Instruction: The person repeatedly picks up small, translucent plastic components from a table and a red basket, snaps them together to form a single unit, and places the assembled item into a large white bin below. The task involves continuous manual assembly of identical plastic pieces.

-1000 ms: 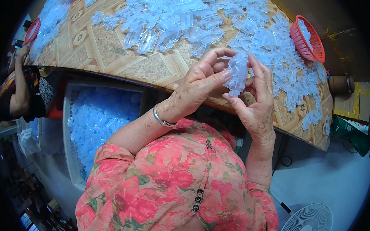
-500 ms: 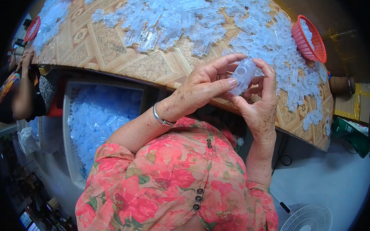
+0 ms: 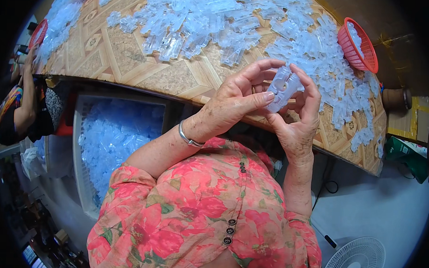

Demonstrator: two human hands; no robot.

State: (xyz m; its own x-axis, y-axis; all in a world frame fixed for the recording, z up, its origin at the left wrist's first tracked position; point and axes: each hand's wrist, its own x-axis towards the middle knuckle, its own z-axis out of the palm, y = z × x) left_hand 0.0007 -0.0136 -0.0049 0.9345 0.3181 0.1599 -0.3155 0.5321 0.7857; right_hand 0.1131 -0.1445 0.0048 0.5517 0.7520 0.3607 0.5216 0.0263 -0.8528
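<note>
Between my two hands, just over the table's near edge, is a clear plastic part [image 3: 283,90] with a round hole and cut-outs, held tilted. My left hand [image 3: 242,95] grips it from the left, thumb on its front and fingers curled behind. My right hand [image 3: 300,113] closes on it from the other side, index finger at the upper end and thumb near the lower end. Beyond the hands lies a wide heap of similar clear plastic parts [image 3: 199,20], spreading to the right side of the table.
The wood-patterned table [image 3: 118,50] curves across the top. A red basket [image 3: 364,49] stands at its right edge. At lower left is a white crate [image 3: 77,148] full of bluish clear parts. Another person's arm [image 3: 26,99] is at far left, a fan [image 3: 354,261] at lower right.
The plastic part has been turned in my fingers, so a different face with cut-outs shows. My right hand has shifted slightly left. The other person's arm at far left has moved up.
</note>
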